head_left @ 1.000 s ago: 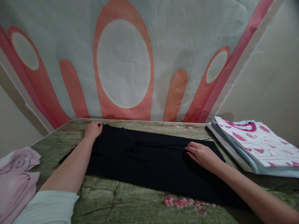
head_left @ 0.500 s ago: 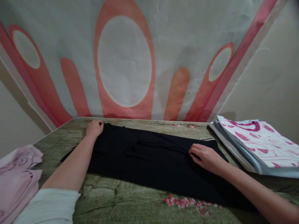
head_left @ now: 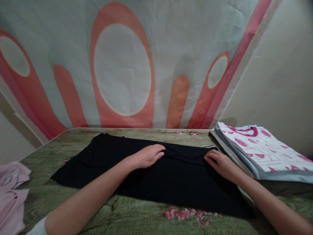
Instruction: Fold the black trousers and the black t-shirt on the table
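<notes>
A black garment (head_left: pixel 176 182) lies spread across the table, its long side running left to right, with wrinkles near its upper edge. My left hand (head_left: pixel 148 156) rests flat on the middle of the cloth, fingers stretched toward the right. At the garment's upper right, my right hand (head_left: pixel 221 164) has its fingertips drawn together in a pinch on the fabric. The garment's left end fans out to a pointed corner, with no hand on it. Part of the cloth is hidden under both forearms.
A stack of folded clothes (head_left: pixel 264 147), topped by a white and pink printed one, sits at the right. Pink clothing (head_left: pixel 12 199) lies at the left edge. The wood-patterned table (head_left: pixel 114 212) meets a wall hanging (head_left: pixel 161 65) behind it.
My left hand has left the garment's upper left corner and moved right to its middle. My right hand has shifted slightly toward the right end. The view has turned a little to the right.
</notes>
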{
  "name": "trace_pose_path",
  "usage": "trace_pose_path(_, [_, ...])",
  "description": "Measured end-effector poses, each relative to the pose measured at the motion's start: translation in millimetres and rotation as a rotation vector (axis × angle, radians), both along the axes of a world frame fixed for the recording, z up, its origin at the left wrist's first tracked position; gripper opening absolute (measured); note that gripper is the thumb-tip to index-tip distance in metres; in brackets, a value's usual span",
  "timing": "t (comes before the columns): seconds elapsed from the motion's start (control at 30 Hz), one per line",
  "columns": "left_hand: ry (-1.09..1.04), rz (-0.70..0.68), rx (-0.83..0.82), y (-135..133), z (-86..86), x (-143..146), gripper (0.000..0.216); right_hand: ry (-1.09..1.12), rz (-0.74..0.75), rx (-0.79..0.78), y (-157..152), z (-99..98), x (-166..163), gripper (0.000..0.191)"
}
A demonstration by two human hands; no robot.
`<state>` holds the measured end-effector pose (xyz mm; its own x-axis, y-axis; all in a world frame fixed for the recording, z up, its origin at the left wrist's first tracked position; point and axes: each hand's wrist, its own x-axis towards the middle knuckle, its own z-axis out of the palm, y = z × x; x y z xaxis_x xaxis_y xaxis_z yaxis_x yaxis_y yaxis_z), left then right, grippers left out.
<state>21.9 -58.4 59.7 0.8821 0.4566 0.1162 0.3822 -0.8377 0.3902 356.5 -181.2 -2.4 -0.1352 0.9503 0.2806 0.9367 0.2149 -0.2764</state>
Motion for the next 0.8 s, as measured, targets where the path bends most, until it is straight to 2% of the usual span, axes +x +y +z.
trace_pose_path(0.07, [0.04,-0.046,-0.013,-13,-16.5,14,0.044,-0.025,-0.044,0.019,2,-4.0,13,0.025])
trace_pose_path(0.17, [0.103,-0.046,0.016,-14,-34.1,21,0.049,-0.1,-0.131,0.03,3,-7.7,28,0.027])
trace_pose_path(0.33, [0.194,0.048,0.064,-9,-43.3,21,0.052,-0.243,-0.167,0.064,0,-3.7,27,0.028])
trace_pose_path(0.47, [0.218,0.101,0.034,-16,-41.1,30,0.055,-0.202,-0.043,0.096,-2,3.4,-4,0.031])
trace_pose_path(0.63, [0.216,0.071,0.053,-11,-43.9,43,0.051,-0.092,0.205,-0.033,-8,6.2,-35,0.038])
trace_pose_path(0.8, [0.236,0.244,0.129,17,-55.0,33,0.053,-0.061,0.201,-0.221,-14,12.1,-26,0.041])
